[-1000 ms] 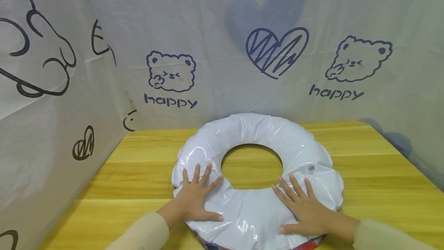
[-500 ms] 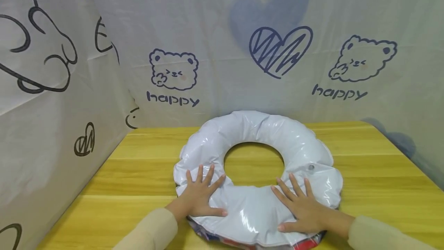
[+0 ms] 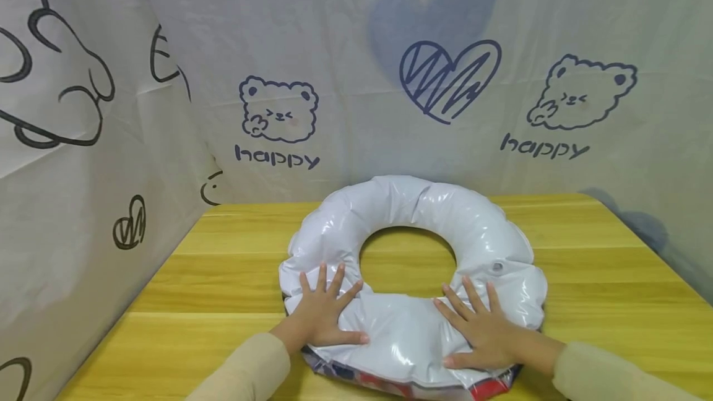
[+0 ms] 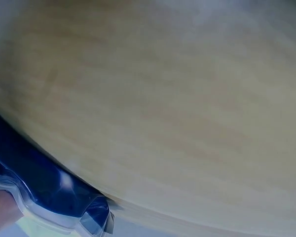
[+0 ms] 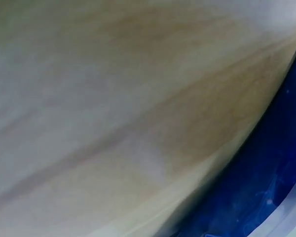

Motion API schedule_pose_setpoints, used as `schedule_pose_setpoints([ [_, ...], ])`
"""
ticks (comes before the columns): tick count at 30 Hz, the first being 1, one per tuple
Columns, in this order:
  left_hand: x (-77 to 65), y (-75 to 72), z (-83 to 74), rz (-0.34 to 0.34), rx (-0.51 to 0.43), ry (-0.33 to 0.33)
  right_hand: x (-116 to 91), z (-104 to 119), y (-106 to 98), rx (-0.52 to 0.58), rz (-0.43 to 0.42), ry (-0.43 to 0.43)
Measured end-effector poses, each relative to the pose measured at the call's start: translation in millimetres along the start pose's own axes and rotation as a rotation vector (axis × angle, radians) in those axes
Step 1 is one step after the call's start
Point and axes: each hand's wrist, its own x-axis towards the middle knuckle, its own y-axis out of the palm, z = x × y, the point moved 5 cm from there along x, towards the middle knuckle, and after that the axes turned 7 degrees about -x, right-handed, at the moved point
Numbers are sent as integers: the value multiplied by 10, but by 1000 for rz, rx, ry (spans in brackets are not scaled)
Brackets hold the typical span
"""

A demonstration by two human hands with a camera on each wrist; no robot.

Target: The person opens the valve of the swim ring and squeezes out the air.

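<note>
A white inflatable swim ring (image 3: 406, 200) lies on the wooden table, its surface creased and shiny. Red and dark blue printing shows along its near lower edge. On the ring's near left part rests my left hand (image 3: 322, 314), fingers spread and straight. My right hand (image 3: 484, 330) presses the near right part in the same way, just below a small clear valve (image 3: 497, 267). In the left wrist view the ring's dark blue underside (image 4: 44, 182) fills the lower left corner. The right wrist view has the blue side of the ring (image 5: 266, 163) along its right edge.
The yellow wood-grain table (image 3: 217, 277) extends on both sides of the ring and shows through its hole. A pale cloth (image 3: 356, 79) printed with hearts, bears and lettering hangs behind the table and along the left side.
The ring's near edge has risen slightly, showing more of the printed underside. Both hands stay on the ring with fingers spread; the left has shifted a little to the right.
</note>
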Motion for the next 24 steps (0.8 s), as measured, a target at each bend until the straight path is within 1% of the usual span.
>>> schedule_pose_setpoints([
  [5,7,5,7,20,-1,-14,18,11,-19,-36,14,5],
  [9,27,12,25,52,-36,-29,37,27,-32,-56,52,21],
  [15,88,-28,56,123,-116,-74,70,34,-90,-65,163,48],
  [17,100,-35,61,142,-132,-80,69,26,-104,-57,186,51],
  [20,102,-31,72,150,-142,-80,52,4,-118,-19,152,29],
  [24,70,-47,79,168,-158,-109,17,-55,-135,19,37,-30],
])
